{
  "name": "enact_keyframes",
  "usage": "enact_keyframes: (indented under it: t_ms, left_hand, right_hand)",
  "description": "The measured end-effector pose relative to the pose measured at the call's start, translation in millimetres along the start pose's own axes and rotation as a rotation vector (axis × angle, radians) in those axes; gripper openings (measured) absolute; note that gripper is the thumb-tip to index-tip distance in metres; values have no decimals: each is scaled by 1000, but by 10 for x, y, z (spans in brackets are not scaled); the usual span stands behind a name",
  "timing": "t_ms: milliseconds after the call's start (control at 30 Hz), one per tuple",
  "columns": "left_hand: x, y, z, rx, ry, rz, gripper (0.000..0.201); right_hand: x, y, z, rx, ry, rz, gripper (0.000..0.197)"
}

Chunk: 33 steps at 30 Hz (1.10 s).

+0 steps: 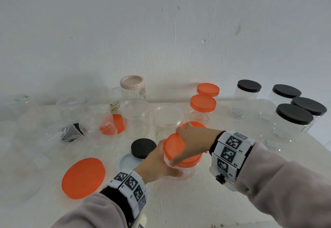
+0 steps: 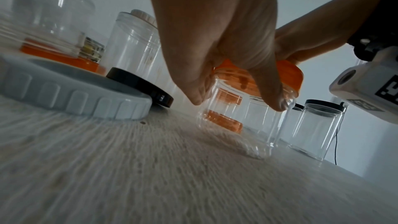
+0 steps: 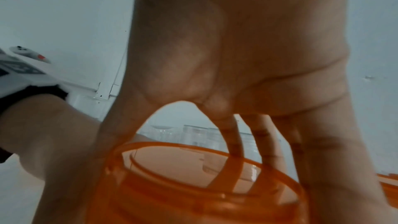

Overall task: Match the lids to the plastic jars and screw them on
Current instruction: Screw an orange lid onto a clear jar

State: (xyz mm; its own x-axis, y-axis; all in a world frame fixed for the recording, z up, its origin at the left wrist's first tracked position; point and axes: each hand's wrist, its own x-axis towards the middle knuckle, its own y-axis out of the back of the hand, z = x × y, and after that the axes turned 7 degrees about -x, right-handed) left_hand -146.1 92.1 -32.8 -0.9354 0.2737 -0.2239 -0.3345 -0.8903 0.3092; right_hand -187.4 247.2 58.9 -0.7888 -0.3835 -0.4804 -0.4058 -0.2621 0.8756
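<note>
A small clear plastic jar stands near the table's middle, tilted a little. My left hand grips its upper body from the left. An orange lid sits on the jar's mouth. My right hand lies over this lid, fingers and thumb curled round its rim. A large loose orange lid, a black lid and a pale blue-grey lid lie to the left.
Open clear jars stand behind the hands, one lying over an orange lid. A beige-lidded jar and two orange-lidded jars stand at the back. Several black-lidded jars fill the right, near the table edge.
</note>
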Motion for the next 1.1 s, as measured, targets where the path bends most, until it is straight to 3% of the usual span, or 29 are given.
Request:
enact_keyframes:
  t_ms: [200, 333, 500, 633, 833, 1000, 1100]
  left_hand:
    - [-8, -4, 13, 27, -13, -3, 111]
    - [0, -9, -17, 14, -23, 1, 111]
    - [5, -5, -39, -39, -28, -6, 110]
    - [3, -10, -18, 9, -23, 4, 111]
    - [15, -12, -41, 9, -27, 6, 108]
    - [16, -5, -76, -29, -52, -6, 108]
    - [23, -8, -68, -20, -52, -2, 108]
  right_hand:
    - [-13, 110, -24, -30, 80, -85, 116]
    - [-18, 120, -16, -25, 84, -63, 105]
    - [-2, 71, -66, -52, 9, -33, 108]
    - [-37, 154, -87, -113, 30, -109, 116]
    - [-76, 199, -66, -115, 69, -96, 105]
    - [-47, 123, -70, -51, -12, -34, 107]
    - [-53, 144, -63, -71, -4, -68, 113]
